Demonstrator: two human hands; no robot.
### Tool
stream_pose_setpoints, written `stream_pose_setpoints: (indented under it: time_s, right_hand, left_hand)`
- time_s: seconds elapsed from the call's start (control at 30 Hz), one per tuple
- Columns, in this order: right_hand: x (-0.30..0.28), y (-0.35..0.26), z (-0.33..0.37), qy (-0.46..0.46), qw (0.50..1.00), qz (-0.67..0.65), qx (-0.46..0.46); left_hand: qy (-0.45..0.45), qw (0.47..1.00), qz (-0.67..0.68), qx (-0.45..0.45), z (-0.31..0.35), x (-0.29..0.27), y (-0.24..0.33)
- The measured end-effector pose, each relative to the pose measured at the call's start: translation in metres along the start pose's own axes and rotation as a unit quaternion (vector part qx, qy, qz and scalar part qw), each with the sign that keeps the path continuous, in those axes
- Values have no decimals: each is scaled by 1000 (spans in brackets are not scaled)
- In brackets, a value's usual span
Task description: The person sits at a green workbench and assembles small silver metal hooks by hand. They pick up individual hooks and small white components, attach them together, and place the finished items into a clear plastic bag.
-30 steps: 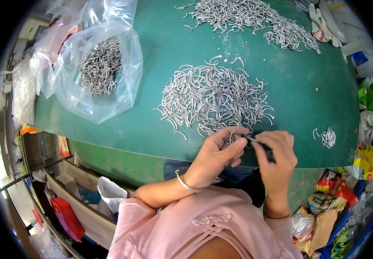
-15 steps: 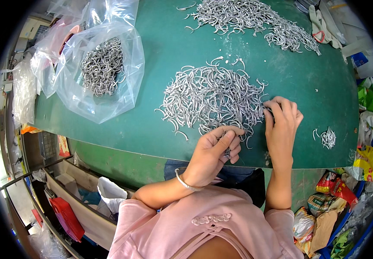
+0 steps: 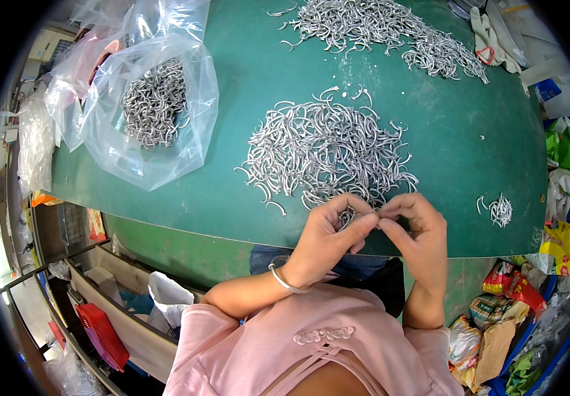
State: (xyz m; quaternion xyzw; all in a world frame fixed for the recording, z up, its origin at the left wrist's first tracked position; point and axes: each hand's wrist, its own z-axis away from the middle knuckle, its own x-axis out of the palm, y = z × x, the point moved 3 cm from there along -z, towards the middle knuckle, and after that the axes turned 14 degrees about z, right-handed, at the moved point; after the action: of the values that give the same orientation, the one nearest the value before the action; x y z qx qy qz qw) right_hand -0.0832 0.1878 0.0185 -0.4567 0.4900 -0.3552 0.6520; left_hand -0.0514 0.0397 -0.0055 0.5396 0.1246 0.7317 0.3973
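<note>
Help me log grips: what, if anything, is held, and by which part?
The left hand cups curved metal pieces, their gripped part hidden; whether the right hand holds any cannot be told.

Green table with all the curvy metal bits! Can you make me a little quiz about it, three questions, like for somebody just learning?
1. True or false: the clear plastic bag on the green table has curved metal pieces in it.

2. Which wrist wears the bracelet: the one of the left hand or of the right hand?

3. Where is the smallest metal heap?
A) inside the bag
B) on the table, to the right of both hands
C) on the floor

Key: 1. True. 2. The left. 3. B.
</note>
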Motion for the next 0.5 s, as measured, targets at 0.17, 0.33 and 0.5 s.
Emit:
stream_pose_setpoints:
  time_s: [0.17, 0.33, 0.5]
  right_hand:
    - [-9, -4, -28, 162, 929, 309, -126]
    - [-1, 6, -34, 160, 883, 411, -162]
    - [-15, -5, -12, 159, 881, 429, -122]
  left_hand:
    - [22, 997, 65, 37, -3, -1, -3]
    - [1, 997, 66, 26, -2, 4, 2]
    - [-3, 987, 157, -27, -1, 0, 2]
